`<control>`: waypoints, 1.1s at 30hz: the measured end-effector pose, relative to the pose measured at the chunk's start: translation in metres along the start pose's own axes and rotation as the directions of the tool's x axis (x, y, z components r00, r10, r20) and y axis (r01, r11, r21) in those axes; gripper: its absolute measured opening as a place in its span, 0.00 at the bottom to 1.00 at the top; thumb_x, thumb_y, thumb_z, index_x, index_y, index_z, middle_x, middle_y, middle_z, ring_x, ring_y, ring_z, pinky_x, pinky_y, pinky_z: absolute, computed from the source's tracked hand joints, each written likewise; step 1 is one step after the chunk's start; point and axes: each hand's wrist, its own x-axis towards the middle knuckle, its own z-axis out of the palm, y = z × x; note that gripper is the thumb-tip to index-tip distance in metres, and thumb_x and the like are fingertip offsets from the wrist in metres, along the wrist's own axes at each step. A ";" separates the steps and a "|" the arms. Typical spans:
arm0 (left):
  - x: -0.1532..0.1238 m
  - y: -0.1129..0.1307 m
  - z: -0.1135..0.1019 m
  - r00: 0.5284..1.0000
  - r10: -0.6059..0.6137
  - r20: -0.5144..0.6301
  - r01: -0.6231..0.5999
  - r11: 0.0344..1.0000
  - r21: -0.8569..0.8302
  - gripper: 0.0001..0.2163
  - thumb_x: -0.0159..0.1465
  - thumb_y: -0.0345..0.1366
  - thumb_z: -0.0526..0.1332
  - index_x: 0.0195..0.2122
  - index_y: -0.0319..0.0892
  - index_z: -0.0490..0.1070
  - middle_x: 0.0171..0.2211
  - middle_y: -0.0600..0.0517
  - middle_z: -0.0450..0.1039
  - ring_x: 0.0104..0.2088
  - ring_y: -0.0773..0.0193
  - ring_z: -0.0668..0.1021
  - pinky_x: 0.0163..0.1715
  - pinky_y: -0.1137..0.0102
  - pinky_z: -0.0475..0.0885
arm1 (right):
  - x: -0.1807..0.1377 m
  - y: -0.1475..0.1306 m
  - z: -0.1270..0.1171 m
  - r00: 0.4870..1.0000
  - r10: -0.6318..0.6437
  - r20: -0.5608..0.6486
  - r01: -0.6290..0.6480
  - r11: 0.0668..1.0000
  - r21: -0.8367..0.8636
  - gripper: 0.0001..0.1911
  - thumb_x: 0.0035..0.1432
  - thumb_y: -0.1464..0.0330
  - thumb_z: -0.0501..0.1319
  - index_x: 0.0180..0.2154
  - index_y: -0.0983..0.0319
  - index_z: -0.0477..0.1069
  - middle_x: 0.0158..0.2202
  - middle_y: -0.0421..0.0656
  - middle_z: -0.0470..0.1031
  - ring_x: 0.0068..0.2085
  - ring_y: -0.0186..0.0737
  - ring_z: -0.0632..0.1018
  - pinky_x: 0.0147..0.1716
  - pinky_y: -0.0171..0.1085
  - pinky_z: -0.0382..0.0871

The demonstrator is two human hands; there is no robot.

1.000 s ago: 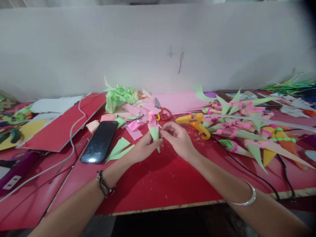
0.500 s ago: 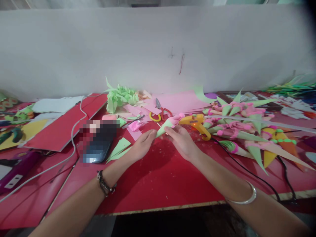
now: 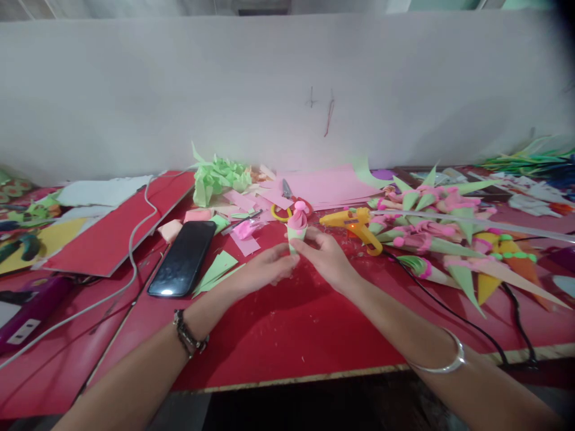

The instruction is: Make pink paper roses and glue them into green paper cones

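Note:
A paper ice cream cone stands nearly upright between my hands, with a light green cone, a pink swirl and a small pink ball on top. My right hand pinches it from the right, thumb in front of the green paper. At its lower tip, the fingers of my left hand close around the point, slightly blurred and partly hiding it. Just right of the cone lies a yellow glue gun with a lit orange light. Behind the cone are scissors with red and yellow handles.
Many finished paper cones are piled at the right. A phone and green paper pieces lie at the left. Crumpled green paper and pink sheets sit along the wall. A white cable crosses the left side.
The cone has swung from slanting right beside the glue gun nozzle to nearly upright, away from the nozzle. My left hand has moved slightly down and right.

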 end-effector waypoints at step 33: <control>0.006 -0.009 0.003 0.921 0.295 -0.253 -0.226 0.936 0.270 0.08 0.55 0.32 0.53 0.20 0.39 0.63 0.19 0.57 0.62 0.23 0.71 0.65 0.25 0.76 0.61 | -0.007 -0.007 0.005 0.977 -0.163 0.137 0.183 0.972 -0.145 0.10 0.53 0.66 0.55 0.38 0.62 0.67 0.37 0.44 0.67 0.40 0.37 0.69 0.40 0.38 0.64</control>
